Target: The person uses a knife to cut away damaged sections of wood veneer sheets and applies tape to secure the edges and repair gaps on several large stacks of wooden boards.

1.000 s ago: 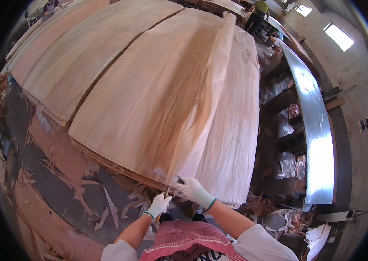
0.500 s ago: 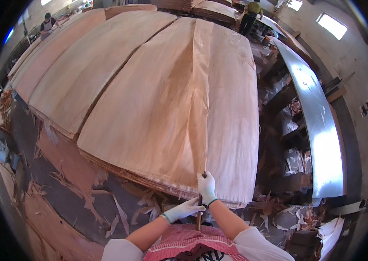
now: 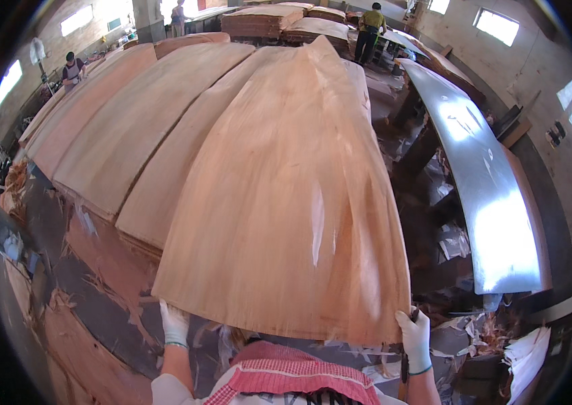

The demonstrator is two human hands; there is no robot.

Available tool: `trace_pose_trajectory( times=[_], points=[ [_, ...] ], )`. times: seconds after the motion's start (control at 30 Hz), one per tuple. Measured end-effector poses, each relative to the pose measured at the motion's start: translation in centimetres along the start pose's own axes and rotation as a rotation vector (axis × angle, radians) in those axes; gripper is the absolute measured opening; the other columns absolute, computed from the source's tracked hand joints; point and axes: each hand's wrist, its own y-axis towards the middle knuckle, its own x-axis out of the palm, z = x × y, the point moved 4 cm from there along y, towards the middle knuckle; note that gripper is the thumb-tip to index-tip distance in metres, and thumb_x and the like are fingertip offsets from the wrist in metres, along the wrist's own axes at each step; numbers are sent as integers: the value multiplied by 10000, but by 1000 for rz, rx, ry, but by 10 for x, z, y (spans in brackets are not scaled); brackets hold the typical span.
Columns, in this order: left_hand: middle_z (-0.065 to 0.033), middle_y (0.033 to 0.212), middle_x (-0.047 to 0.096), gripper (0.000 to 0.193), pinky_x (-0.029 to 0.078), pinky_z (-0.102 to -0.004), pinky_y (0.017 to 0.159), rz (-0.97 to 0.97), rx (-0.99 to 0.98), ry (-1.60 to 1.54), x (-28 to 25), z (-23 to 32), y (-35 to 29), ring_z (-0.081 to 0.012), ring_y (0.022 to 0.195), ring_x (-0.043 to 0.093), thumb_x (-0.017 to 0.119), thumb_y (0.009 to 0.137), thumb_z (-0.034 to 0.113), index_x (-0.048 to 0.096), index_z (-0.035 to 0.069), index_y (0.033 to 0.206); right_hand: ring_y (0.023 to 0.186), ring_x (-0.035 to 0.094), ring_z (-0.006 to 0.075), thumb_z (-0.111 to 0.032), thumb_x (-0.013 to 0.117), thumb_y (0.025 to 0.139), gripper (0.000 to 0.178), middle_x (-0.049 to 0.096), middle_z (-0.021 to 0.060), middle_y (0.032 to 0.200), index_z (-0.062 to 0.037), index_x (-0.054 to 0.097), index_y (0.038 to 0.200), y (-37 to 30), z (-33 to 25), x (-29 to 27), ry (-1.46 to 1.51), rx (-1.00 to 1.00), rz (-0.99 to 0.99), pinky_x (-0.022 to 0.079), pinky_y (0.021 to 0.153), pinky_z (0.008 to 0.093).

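Observation:
A large, thin sheet of wood veneer (image 3: pixel 266 223) is lifted at its near edge and slopes away over the stack. A narrow pale split shows right of its middle, and folds run down its right side. My left hand (image 3: pixel 174 325), in a white glove, grips the near left corner, its fingertips partly hidden under the sheet. At the near right corner my gloved right hand (image 3: pixel 416 341) is closed on the sheet's edge. A thin dark stick (image 3: pixel 405 370) also sits in that right hand, pointing down toward me.
Veneer stacks (image 3: pixel 144 128) stand side by side to the left. A long shiny metal-topped table (image 3: pixel 478 175) runs along the right. Torn veneer scraps (image 3: pixel 93 337) litter the floor. Co-workers stand far off, one in a yellow-green top (image 3: pixel 370 30) at the back.
My hands have moved apart from the stick at the centre to the sheet's two near corners. The folded sheet has spread and risen off the stack.

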Motion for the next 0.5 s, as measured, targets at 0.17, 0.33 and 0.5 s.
trace_pose_trajectory(
  times=[0.17,0.33,0.5],
  points=[
    [-143,1366,505,517,382,-435,1059,-71,212,311,27,-76,-66,-286,1256,485,480,974,328,444,-34,1342,729,535,66,-91,630,862,146,630,-8,838,21,654,952,-24,35,-151,-74,8,67,447,662,242],
    [-105,1017,658,250,493,-329,818,194,391,688,88,-181,-120,-216,944,620,557,899,166,634,-16,1053,742,546,117,-114,642,860,222,649,37,852,41,653,1018,-5,58,-288,-293,-68,170,471,670,281],
    [-52,1006,612,192,540,-324,780,115,241,476,160,-299,-129,-173,913,611,619,847,83,575,67,1033,803,570,201,-132,609,879,293,640,118,958,110,611,1045,75,88,-428,-437,-209,188,492,727,329]
  ],
)
